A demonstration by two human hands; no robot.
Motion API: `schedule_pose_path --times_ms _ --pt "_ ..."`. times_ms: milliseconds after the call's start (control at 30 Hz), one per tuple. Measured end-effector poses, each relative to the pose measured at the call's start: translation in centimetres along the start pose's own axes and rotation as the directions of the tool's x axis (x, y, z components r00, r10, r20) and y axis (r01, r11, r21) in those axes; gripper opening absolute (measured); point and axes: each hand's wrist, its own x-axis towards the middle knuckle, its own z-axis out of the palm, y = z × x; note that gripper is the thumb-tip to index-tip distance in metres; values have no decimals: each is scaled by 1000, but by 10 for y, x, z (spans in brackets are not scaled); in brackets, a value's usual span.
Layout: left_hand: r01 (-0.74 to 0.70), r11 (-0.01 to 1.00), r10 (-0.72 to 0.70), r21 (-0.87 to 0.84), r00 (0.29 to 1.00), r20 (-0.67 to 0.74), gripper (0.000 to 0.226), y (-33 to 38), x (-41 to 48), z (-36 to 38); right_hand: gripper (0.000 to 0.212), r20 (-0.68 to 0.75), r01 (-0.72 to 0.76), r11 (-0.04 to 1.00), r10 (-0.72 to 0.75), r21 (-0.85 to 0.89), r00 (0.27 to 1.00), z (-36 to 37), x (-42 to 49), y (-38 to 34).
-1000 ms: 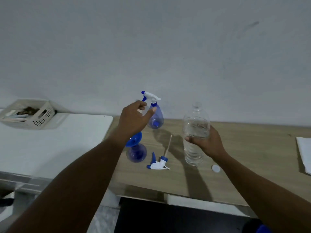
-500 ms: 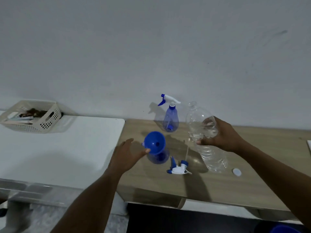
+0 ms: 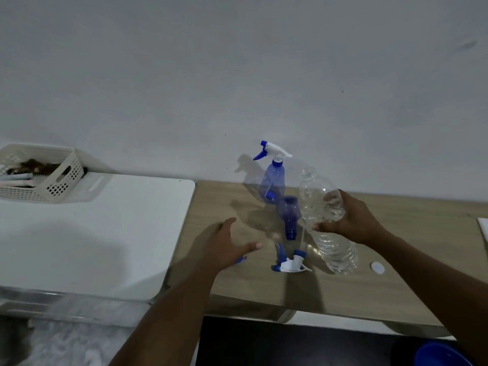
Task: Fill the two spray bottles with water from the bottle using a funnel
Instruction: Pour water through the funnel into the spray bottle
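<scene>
A blue spray bottle (image 3: 273, 180) with its white trigger head on stands upright near the wall. The second blue spray bottle (image 3: 288, 217) has no head and lies on its side, neck towards me. Its loose spray head (image 3: 289, 264) lies in front of it. My right hand (image 3: 353, 220) grips the clear water bottle (image 3: 327, 223), which is uncapped and tilted to the left, right beside the fallen bottle. My left hand (image 3: 227, 247) hovers open, fingers spread, over the wooden table (image 3: 396, 286). A sliver of blue (image 3: 240, 259) shows under its fingers; I cannot tell if it is the funnel.
The water bottle's white cap (image 3: 377, 268) lies at the right. A white table (image 3: 92, 233) adjoins on the left, carrying a cream basket (image 3: 52, 180) of items. White paper (image 3: 483, 228) sits at the right edge. A blue object (image 3: 441, 355) is below the table.
The headless spray bottle has gone from upright with the blue funnel in its neck to lying on its side. The funnel is off it. My left hand has moved down and right.
</scene>
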Motion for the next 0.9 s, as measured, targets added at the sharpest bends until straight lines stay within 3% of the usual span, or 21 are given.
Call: schedule_pose_path --times_ms 300,633,900 --pt "-43 989 48 143 998 -33 105 1 9 11 75 -159 -24 994 41 108 986 -7 1 8" --pt "-146 973 151 181 988 -15 88 21 13 26 85 -323 -37 954 137 297 936 -3 -16 21" --pt "-359 833 388 420 922 18 78 65 42 45 95 -274 -57 925 169 375 947 -11 -32 42"
